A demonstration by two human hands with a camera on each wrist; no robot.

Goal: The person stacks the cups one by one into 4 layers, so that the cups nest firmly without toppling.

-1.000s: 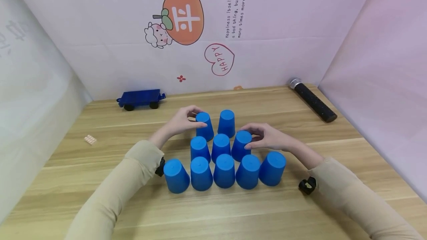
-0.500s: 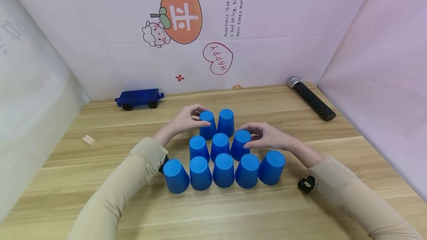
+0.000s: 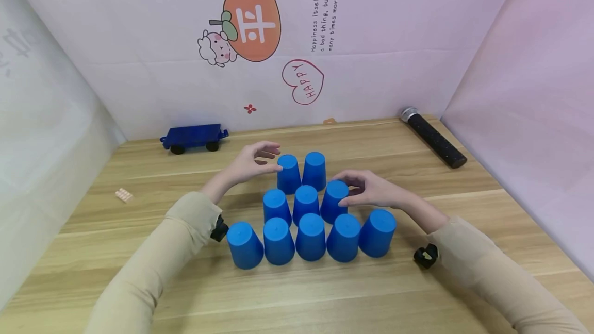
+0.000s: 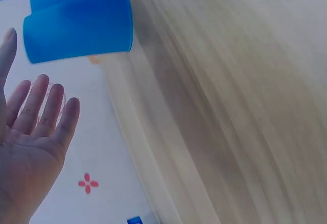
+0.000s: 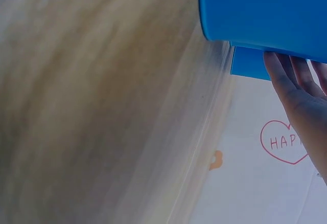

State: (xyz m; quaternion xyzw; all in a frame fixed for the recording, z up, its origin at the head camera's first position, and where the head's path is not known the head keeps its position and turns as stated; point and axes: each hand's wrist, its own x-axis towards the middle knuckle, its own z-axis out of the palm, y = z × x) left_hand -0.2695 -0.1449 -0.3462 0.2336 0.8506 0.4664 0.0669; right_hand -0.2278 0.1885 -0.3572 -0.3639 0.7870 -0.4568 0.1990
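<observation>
Blue cups stand upside down in three rows: two at the back, three in the middle and several in front (image 3: 311,238). My left hand (image 3: 248,163) is beside the left back cup (image 3: 290,177), fingers spread and thumb close to its rim. In the left wrist view the left hand's (image 4: 33,150) palm shows, apart from the blue cup (image 4: 76,27). With thumb and fingers around it, my right hand (image 3: 373,190) holds the right cup of the middle row (image 3: 333,205). The right wrist view shows fingers (image 5: 280,75) against a blue cup (image 5: 265,12).
A dark blue toy wagon (image 3: 192,138) sits at the back left, and a black microphone (image 3: 436,140) lies at the back right. A small pale pink-and-white piece (image 3: 124,195) lies on the left of the wooden table (image 3: 287,298). White printed sheets (image 3: 162,86) wall the table.
The left back cup was moved right, up close to its neighbour. My left hand then let go of it and drew back leftward. My right hand has stayed on its cup.
</observation>
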